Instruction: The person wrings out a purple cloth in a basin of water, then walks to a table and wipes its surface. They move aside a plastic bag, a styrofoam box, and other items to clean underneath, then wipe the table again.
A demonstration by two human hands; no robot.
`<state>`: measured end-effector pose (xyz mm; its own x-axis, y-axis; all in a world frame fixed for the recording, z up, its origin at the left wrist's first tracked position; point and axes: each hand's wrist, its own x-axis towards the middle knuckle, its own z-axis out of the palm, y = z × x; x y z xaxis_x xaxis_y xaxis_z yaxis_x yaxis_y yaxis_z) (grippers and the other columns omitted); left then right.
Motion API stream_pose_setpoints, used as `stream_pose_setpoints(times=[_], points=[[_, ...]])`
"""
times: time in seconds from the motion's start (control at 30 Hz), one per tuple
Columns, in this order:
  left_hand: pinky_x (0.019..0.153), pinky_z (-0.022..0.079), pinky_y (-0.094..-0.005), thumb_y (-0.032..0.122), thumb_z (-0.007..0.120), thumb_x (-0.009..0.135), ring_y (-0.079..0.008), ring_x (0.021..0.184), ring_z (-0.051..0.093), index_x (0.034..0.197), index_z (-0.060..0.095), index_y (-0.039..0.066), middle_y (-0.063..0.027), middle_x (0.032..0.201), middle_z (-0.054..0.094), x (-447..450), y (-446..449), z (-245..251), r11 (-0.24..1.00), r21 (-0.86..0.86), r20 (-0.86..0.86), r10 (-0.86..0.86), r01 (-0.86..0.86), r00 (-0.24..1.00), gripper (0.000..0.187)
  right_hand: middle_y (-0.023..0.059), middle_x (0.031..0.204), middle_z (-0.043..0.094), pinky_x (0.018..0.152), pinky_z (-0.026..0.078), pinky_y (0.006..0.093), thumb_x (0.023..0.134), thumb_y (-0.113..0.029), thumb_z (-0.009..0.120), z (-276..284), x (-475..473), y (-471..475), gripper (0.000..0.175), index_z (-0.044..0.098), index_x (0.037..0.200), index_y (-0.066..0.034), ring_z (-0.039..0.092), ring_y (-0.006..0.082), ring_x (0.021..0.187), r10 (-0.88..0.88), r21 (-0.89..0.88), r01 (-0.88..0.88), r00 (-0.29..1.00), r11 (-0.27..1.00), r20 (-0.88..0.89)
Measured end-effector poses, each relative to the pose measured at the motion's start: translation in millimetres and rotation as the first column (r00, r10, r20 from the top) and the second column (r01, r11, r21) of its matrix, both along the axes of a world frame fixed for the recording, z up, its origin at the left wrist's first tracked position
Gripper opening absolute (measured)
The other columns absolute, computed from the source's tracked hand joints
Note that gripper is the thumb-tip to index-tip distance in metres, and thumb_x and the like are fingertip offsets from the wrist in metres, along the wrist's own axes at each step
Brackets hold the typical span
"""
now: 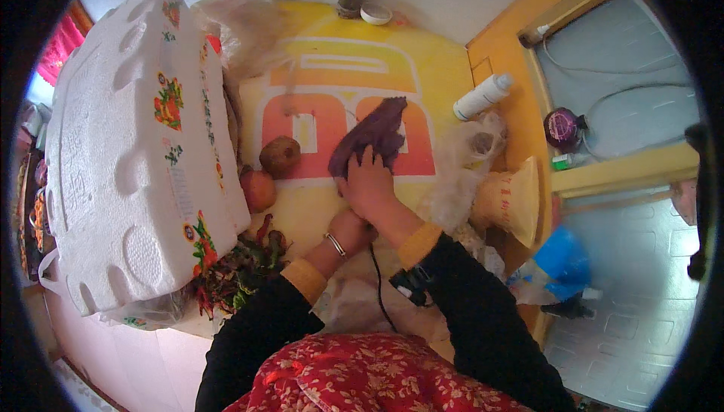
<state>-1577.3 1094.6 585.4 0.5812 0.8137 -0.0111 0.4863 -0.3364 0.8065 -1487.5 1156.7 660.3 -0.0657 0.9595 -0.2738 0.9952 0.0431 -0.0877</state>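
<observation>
A crumpled dark purple cloth (367,129) lies on the table (317,202), over the red and white print of its yellow cover. My right hand (370,183) bears down on the near end of the cloth, gripping it with bent fingers. Close below, my left hand (352,231), with a silver bangle at its wrist, is tucked against the right wrist. Its fingers are mostly hidden, so what it holds is unclear. A black cable (378,276) runs from beside the left hand toward my red floral apron (362,372).
A large white foam box (136,146) stands on the left. Beside it are a brown round root or fruit (280,156), a reddish fruit (258,190) and wilted leafy greens (243,276). To the right are a white bottle (482,97), plastic bags (461,185) and a beige paper-like bag (506,201).
</observation>
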Motion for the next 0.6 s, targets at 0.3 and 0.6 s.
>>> stream_pose_setpoints(times=[0.3,0.6], points=[[0.068,0.051,-0.0471,0.028,0.068,0.079,-0.0372,0.081,0.065,0.091,0.065,0.011,-0.0149,0.085,0.067,0.6,-4.8,28.0,0.995,-0.095,-0.063,0.037,-0.043,0.997,0.021,0.0158,0.159,0.022,0.114,0.019,0.0599,0.091,-0.057,0.053,-19.3,23.8,32.0,0.067,0.041,0.147,-0.0216,0.023,0.0436,0.143,0.108,0.325,-0.08,0.992,0.942,-0.068],[0.065,0.05,-0.0443,0.025,0.069,0.079,-0.0328,0.075,0.064,0.089,0.062,0.011,-0.0105,0.078,0.065,-0.2,-5.7,41.5,0.989,-0.13,-0.058,0.07,-0.077,0.996,0.019,0.0147,0.16,0.02,0.113,0.019,0.0616,0.09,-0.062,0.048,-31.2,45.0,173.7,0.071,0.037,0.149,-0.0234,0.025,0.0426,0.142,-0.056,0.248,0.067,0.997,0.967,-0.051]])
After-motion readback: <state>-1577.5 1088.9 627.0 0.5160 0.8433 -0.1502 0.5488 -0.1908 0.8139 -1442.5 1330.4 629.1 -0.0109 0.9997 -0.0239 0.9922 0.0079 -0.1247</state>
